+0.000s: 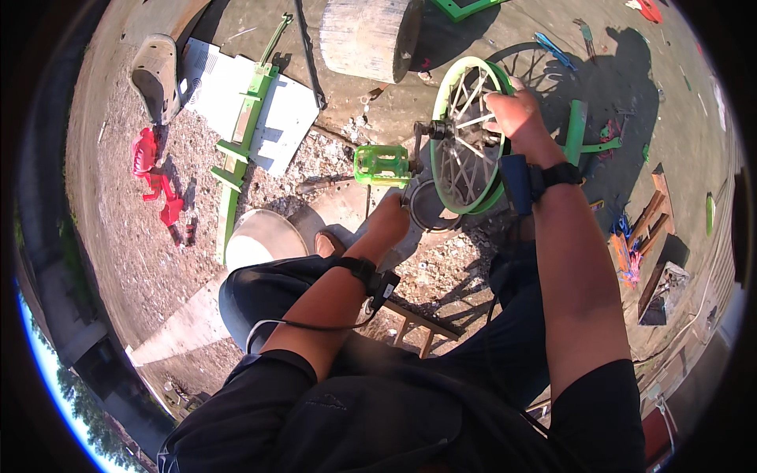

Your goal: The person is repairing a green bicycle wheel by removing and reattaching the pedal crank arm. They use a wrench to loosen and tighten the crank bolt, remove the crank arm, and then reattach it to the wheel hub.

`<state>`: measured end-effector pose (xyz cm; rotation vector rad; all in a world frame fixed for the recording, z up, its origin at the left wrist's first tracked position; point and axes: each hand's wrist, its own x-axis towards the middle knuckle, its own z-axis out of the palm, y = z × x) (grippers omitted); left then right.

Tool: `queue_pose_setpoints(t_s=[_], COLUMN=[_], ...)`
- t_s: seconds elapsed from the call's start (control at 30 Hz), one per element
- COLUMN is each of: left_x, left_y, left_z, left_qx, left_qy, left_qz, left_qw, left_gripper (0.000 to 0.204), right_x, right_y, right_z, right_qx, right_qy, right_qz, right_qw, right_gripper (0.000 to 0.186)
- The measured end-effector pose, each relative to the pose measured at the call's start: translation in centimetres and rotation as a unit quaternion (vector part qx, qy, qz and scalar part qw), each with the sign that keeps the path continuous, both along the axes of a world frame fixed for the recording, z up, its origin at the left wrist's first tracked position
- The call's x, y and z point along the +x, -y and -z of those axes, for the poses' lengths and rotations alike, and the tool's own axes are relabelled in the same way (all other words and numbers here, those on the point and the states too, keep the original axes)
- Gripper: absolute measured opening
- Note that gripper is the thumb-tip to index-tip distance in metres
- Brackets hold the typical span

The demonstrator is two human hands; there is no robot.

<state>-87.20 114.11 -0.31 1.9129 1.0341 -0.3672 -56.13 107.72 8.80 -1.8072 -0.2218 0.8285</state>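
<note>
A small wheel [475,146] with a light green rim and pale spokes stands upright in front of me. My right hand [516,118] is closed round the right side of its rim. A black crank [432,131] sticks out from the hub on the left, with a translucent green pedal [382,165] beside it. Just below the pedal, my left hand [388,221] is curled closed; what its fingers hold is hidden. A dark round container [435,206] lies behind the left hand, partly covered by the wheel.
A green metal frame bar [243,146] rests across a white sheet [288,118] at left. Red parts [145,154] lie farther left, near a beige clog-like thing [155,83]. A thick cylindrical block [364,38] stands beyond. At right are a green bracket [577,130] and wooden pieces [650,217].
</note>
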Motion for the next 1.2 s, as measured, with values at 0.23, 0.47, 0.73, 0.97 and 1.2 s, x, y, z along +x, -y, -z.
queue_pose_setpoints(t_s=[0.23,0.47,0.73,0.97,1.2], left_x=[5.5,0.6,1.8,1.6,1.3], left_y=[-0.8,-2.1,-2.9,-1.6,-4.2], left_z=[-1.0,3.2,-1.4,-1.2,-1.3], left_qx=[0.016,0.168,0.123,-0.017,-0.268], left_qy=[0.108,-0.035,-0.033,-0.052,0.069], left_qz=[0.017,0.207,0.173,0.1,-0.273], left_qw=[0.994,0.963,0.977,0.993,0.921], left_gripper=[0.023,0.023,0.023,0.028,0.016], right_x=[3.9,0.0,0.2,0.1,0.4], right_y=[2.3,-0.6,-0.2,-0.1,0.2], right_z=[6.5,-2.7,-2.1,-1.6,-0.1], right_qx=[0.079,-0.051,-0.03,-0.024,-0.032], right_qy=[0.29,-0.039,-0.074,-0.061,0.065], right_qz=[-0.118,-0.028,0.012,0.071,-0.007], right_qw=[0.946,0.998,0.997,0.995,0.997], right_gripper=[0.032,0.044,0.04,0.032,0.034])
